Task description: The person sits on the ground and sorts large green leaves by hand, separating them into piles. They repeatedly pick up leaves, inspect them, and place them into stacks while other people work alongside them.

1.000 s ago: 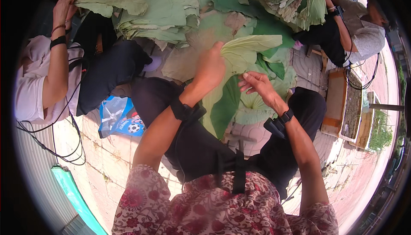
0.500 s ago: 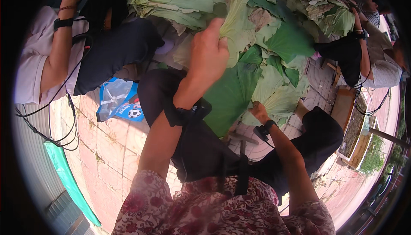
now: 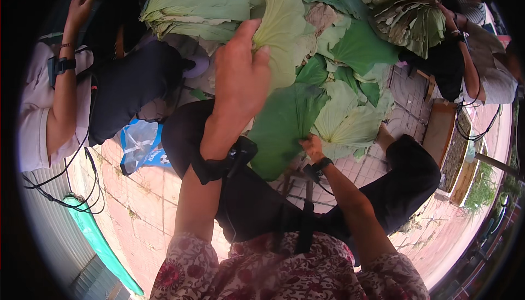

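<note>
- Already piled, it seems: a thick stack of leaves (image 3: 197,4) at the far left, and a fanned bundle (image 3: 409,24) at the far right, beside a co-worker's hand (image 3: 448,18).
- Apparently not yet piled: the pale leaf (image 3: 280,26), the dark green leaf (image 3: 281,127) and the loose leaves (image 3: 363,45) overlapping on the far side. What share is left cannot be told.
- The left hand (image 3: 240,76) grasps the pale leaf, thumb against bent fingers; this leaf stands just right of the stack.
- The right hand (image 3: 313,148) has curled fingers at the right edge of the dark green leaf; whether they grip it, I cannot tell.
- Counted: one pale leaf held, one dark green leaf near the knees, one broad veined leaf (image 3: 344,122) to its right, one stack, one fanned bundle.
- Layers in the stack and bundle cannot be counted; the loose leaves number at least three.
- One blue bag (image 3: 143,146) lies near left.
</note>
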{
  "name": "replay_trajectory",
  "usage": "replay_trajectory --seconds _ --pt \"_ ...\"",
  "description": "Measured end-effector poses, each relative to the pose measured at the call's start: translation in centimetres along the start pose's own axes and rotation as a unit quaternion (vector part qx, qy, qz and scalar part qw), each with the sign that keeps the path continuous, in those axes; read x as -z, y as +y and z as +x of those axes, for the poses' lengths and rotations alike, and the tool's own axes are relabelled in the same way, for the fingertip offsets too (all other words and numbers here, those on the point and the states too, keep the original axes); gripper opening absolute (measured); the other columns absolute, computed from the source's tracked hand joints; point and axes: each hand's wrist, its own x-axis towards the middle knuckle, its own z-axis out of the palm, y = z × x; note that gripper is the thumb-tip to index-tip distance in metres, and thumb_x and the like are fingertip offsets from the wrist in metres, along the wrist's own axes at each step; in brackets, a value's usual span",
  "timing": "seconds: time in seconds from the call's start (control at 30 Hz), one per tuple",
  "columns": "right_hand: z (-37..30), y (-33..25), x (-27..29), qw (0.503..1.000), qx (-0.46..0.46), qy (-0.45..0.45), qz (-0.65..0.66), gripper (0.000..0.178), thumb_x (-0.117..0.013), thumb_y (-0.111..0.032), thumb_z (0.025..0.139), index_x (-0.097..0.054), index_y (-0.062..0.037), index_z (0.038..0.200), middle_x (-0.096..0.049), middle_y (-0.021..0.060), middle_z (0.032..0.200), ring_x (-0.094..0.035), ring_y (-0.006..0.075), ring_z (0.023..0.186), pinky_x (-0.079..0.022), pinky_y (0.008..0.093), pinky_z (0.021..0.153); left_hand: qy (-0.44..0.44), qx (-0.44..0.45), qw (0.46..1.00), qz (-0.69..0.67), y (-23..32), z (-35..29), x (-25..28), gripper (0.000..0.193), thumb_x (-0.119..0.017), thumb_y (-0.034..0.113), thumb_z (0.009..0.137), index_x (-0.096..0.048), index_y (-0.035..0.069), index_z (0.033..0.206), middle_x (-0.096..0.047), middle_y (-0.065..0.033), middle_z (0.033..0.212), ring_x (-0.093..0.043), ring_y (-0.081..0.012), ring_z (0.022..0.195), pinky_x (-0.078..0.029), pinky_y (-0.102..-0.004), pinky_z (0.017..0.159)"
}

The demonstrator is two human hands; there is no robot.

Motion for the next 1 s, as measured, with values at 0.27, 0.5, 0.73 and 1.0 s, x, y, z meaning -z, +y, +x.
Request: replay_trajectory --seconds 0.27,0.5,0.73,1.0 --pt "-2.8 -19.2 7.0 0.99 0.023 0.043 0.135 0.017 -0.066 -0.023 0.088 -0.064 -0.0083 0.079 -0.055 -0.0052 0.065 -0.048 0.0047 0.055 -0.04 0.0227 0.049 -0.005 -0.018 0.999 0.031 0.5 -0.9 -1.9 0.039 -0.056 -0.004 0.083 -0.057 -0.001 0.121 -0.066 -0.0246 0.096 -0.064 -0.0374 0.087 -0.049 -0.0393 0.079" --pt "-9.1 -30.2 9.1 0.973 0.111 0.087 0.18 0.016 -0.067 -0.021 0.088 -0.062 -0.0116 0.076 -0.053 -0.0069 0.063 -0.048 0.0037 0.052 -0.045 0.0203 0.05 -0.135 -0.127 0.98 0.078 0.2 -5.4 -8.1 0.044 -0.053 -0.004 0.08 -0.052 -0.005 0.124 -0.063 -0.0237 0.091 -0.062 -0.0436 0.083 -0.047 -0.0526 0.07" --pt "-8.7 -29.5 10.0 0.92 0.091 0.013 0.38 0.023 -0.052 -0.025 0.097 -0.059 -0.0048 0.092 -0.063 0.0053 0.084 -0.062 0.013 0.073 -0.053 0.0271 0.062 -0.214 -0.138 0.967 0.027 -0.5 -6.8 -10.1 0.049 -0.058 0.007 0.084 -0.045 -0.008 0.129 -0.061 -0.0279 0.106 -0.062 -0.0439 0.093 -0.05 -0.0491 0.076" --pt "-6.0 -31.4 12.0 0.984 0.128 0.074 0.103 0.03 -0.054 -0.026 0.097 -0.063 0.0004 0.087 -0.067 0.0094 0.075 -0.066 0.0172 0.065 -0.053 0.0295 0.061 -0.291 -0.061 0.948 0.111 -0.6 -7.3 -8.6 0.057 -0.057 -0.007 0.073 -0.046 -0.009 0.129 -0.062 -0.028 0.102 -0.064 -0.0415 0.093 -0.053 -0.046 0.071"
